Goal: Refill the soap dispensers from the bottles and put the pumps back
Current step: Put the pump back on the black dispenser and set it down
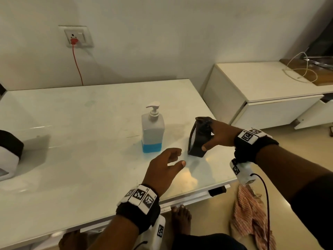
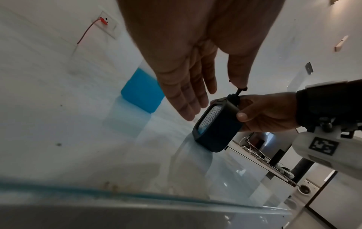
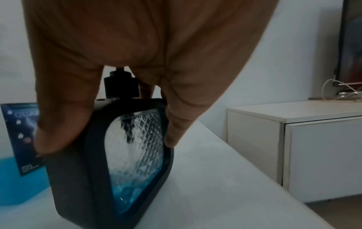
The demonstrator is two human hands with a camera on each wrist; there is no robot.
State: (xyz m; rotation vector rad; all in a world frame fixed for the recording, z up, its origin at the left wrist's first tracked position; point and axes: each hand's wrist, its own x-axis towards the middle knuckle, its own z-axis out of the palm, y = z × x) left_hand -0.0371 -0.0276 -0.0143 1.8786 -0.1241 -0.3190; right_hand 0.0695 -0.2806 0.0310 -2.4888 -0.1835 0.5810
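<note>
A black-framed soap dispenser (image 1: 198, 139) (image 2: 215, 128) (image 3: 125, 155) with a clear patterned window stands on the white table (image 1: 72, 141), a little blue liquid at its bottom. My right hand (image 1: 216, 136) (image 3: 117, 69) grips it from the right, thumb at the front and fingers behind; its black pump (image 3: 121, 86) is on top. Left of it stands a clear soap bottle (image 1: 152, 129) with a white pump and blue liquid low down (image 2: 141, 94). My left hand (image 1: 167, 165) (image 2: 188, 86) hovers open between the two, holding nothing.
A white cabinet (image 1: 261, 98) with a coiled cable stands to the right of the table. A wall socket (image 1: 77, 37) with a red plug and cord is behind. A black-and-white object (image 1: 9, 157) sits at the table's left edge. A striped cloth (image 1: 252, 213) lies on the floor.
</note>
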